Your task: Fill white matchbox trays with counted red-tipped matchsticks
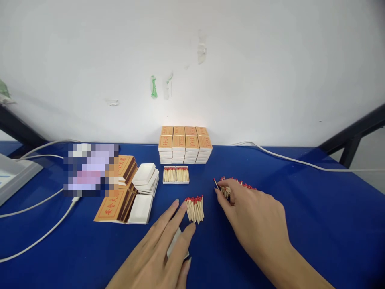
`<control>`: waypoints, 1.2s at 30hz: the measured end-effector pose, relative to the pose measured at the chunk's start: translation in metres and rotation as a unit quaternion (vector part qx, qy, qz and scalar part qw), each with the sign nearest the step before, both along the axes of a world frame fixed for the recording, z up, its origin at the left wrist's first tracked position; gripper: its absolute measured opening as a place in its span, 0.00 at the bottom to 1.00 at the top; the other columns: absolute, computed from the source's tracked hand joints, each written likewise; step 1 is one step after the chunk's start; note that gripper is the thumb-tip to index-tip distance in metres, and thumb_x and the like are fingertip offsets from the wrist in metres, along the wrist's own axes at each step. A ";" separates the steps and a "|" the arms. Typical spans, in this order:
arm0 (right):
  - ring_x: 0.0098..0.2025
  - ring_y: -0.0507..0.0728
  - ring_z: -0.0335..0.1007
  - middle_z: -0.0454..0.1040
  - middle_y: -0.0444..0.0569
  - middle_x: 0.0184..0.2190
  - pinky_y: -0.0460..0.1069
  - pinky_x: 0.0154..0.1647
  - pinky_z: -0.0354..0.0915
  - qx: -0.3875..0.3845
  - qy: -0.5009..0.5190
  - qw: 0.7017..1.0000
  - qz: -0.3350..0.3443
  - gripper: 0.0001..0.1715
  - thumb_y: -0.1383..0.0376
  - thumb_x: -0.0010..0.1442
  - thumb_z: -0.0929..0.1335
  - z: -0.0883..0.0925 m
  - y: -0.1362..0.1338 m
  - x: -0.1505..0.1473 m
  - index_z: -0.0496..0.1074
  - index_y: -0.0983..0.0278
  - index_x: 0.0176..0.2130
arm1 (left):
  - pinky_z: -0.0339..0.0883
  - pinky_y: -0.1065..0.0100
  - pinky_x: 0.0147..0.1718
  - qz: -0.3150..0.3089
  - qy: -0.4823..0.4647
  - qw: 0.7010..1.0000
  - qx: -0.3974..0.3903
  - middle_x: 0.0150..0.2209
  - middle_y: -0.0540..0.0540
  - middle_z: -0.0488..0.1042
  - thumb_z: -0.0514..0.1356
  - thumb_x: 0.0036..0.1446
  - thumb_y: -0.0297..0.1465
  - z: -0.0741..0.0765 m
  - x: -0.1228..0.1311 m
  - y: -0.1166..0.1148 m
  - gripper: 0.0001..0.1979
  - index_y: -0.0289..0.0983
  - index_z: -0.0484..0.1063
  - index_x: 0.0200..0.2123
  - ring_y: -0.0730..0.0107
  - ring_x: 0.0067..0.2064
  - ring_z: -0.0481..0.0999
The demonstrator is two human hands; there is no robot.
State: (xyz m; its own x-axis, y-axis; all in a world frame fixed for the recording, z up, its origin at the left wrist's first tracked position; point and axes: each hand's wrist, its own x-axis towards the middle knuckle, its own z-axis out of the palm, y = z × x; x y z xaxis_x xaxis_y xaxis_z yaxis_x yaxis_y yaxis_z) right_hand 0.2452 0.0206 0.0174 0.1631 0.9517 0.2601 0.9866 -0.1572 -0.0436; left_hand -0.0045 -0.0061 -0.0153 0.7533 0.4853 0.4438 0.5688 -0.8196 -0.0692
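My left hand [161, 249] lies with its fingers stretched out on the blue table. Beneath them a white matchbox tray [173, 243] is partly hidden. Its fingertips are around the lower left side of a small bunch of red-headed matches [195, 209]. To the right, my right hand [258, 216] bends over a larger pile of matches [246, 186], mostly covered by the hand. Between its thumb and index finger a single match [215, 183] sticks out, head up. Two trays filled with matches [176, 175] sit side by side beyond the left hand.
Stacked orange-topped matchboxes [185, 144] stand against the white wall [255, 80]. At left are white trays [141, 208], folded orange matchbox sleeves [112, 206] and a blurred-out object [93, 168]. White cables [45, 241] cross both sides; a clear plastic container [18, 176] is at far left.
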 end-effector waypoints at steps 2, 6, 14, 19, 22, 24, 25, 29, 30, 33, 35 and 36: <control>0.25 0.62 0.79 0.82 0.44 0.23 0.50 0.27 0.45 -0.027 0.010 1.000 -0.002 0.08 0.60 0.73 0.72 0.003 0.001 -0.002 0.85 0.55 0.43 | 0.81 0.50 0.63 -0.006 0.002 1.000 -0.002 0.72 0.24 0.73 0.56 0.72 0.22 0.000 0.000 0.001 0.23 0.25 0.75 0.67 0.39 0.74 0.73; 0.25 0.60 0.78 0.80 0.42 0.23 0.50 0.27 0.47 -0.042 0.046 0.998 0.010 0.08 0.61 0.73 0.71 0.003 0.002 -0.004 0.82 0.55 0.40 | 0.82 0.48 0.61 -0.011 0.005 1.000 -0.005 0.71 0.22 0.74 0.56 0.70 0.21 0.000 0.000 0.001 0.24 0.24 0.75 0.66 0.36 0.73 0.74; 0.26 0.59 0.76 0.77 0.41 0.22 0.51 0.29 0.51 -0.057 0.105 0.993 0.014 0.09 0.58 0.72 0.72 0.006 -0.001 -0.007 0.82 0.54 0.38 | 0.82 0.46 0.61 -0.006 0.010 1.000 -0.012 0.72 0.22 0.73 0.55 0.69 0.20 0.005 0.002 0.001 0.26 0.24 0.74 0.67 0.37 0.73 0.74; 0.24 0.56 0.70 0.69 0.39 0.19 0.51 0.30 0.55 -0.081 0.181 0.980 0.018 0.13 0.56 0.72 0.72 0.016 -0.003 -0.008 0.81 0.55 0.35 | 0.81 0.48 0.61 -0.003 -0.008 1.000 -0.014 0.71 0.24 0.75 0.54 0.68 0.19 0.004 0.003 0.001 0.26 0.26 0.75 0.66 0.40 0.72 0.75; 0.22 0.55 0.66 0.65 0.38 0.18 0.50 0.28 0.56 -0.094 0.238 0.966 0.039 0.15 0.54 0.70 0.72 0.017 -0.006 -0.007 0.80 0.55 0.32 | 0.81 0.50 0.62 -0.002 -0.002 1.000 -0.012 0.71 0.25 0.74 0.54 0.69 0.19 0.003 0.002 0.001 0.26 0.25 0.74 0.68 0.40 0.74 0.74; 0.22 0.55 0.64 0.64 0.38 0.18 0.50 0.27 0.57 -0.100 0.268 0.957 0.049 0.15 0.53 0.68 0.72 0.017 -0.009 -0.007 0.80 0.55 0.30 | 0.80 0.51 0.63 -0.001 -0.005 1.000 -0.015 0.71 0.26 0.74 0.54 0.69 0.19 0.003 0.002 0.001 0.27 0.24 0.73 0.68 0.41 0.74 0.73; 0.22 0.55 0.63 0.64 0.39 0.18 0.50 0.26 0.57 -0.102 0.280 0.953 0.051 0.16 0.53 0.67 0.72 0.017 -0.009 -0.008 0.80 0.55 0.29 | 0.80 0.51 0.63 -0.002 -0.005 1.000 -0.017 0.72 0.26 0.74 0.54 0.68 0.19 0.003 0.002 0.001 0.27 0.24 0.73 0.69 0.41 0.74 0.73; 0.22 0.54 0.61 0.63 0.39 0.18 0.50 0.25 0.56 -0.114 0.314 0.941 0.059 0.16 0.53 0.66 0.72 0.019 -0.012 -0.013 0.79 0.55 0.28 | 0.79 0.51 0.64 0.000 -0.005 1.000 -0.018 0.73 0.25 0.72 0.54 0.69 0.19 0.002 0.003 0.001 0.27 0.25 0.72 0.70 0.41 0.74 0.73; 0.22 0.54 0.61 0.63 0.39 0.17 0.50 0.25 0.56 -0.120 0.322 0.937 0.062 0.16 0.53 0.66 0.72 0.019 -0.012 -0.014 0.78 0.55 0.28 | 0.79 0.51 0.65 0.001 -0.006 1.000 -0.019 0.73 0.26 0.72 0.55 0.70 0.19 0.002 0.003 0.002 0.27 0.25 0.72 0.70 0.41 0.75 0.72; 0.22 0.54 0.61 0.63 0.39 0.17 0.50 0.24 0.55 -0.126 0.333 0.932 0.070 0.17 0.54 0.66 0.72 0.020 -0.012 -0.016 0.78 0.56 0.27 | 0.78 0.52 0.66 0.001 -0.015 1.000 -0.025 0.74 0.27 0.71 0.54 0.69 0.19 0.001 0.003 0.001 0.28 0.25 0.71 0.71 0.43 0.75 0.72; 0.22 0.54 0.62 0.64 0.39 0.17 0.50 0.25 0.56 -0.115 0.321 0.938 0.070 0.17 0.53 0.67 0.70 0.020 -0.011 -0.013 0.79 0.55 0.29 | 0.78 0.52 0.66 0.001 -0.019 0.999 -0.027 0.74 0.27 0.71 0.54 0.69 0.18 0.002 0.002 0.000 0.28 0.25 0.72 0.70 0.43 0.75 0.72; 0.22 0.55 0.63 0.64 0.39 0.17 0.50 0.25 0.57 -0.106 0.305 0.944 0.066 0.17 0.53 0.68 0.70 0.020 -0.010 -0.011 0.79 0.55 0.29 | 0.78 0.51 0.66 0.002 -0.019 0.999 -0.029 0.74 0.27 0.71 0.54 0.69 0.19 0.002 0.002 0.000 0.28 0.25 0.72 0.70 0.42 0.75 0.72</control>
State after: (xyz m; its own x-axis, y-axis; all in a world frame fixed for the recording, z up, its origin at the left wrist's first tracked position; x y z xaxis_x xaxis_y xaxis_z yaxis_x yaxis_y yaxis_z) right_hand 0.2345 0.0103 0.0374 0.0974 0.9943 -0.0424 0.7993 -0.1035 -0.5920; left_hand -0.0022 -0.0063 -0.0134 0.7351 0.5130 0.4433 0.5726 -0.8198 -0.0010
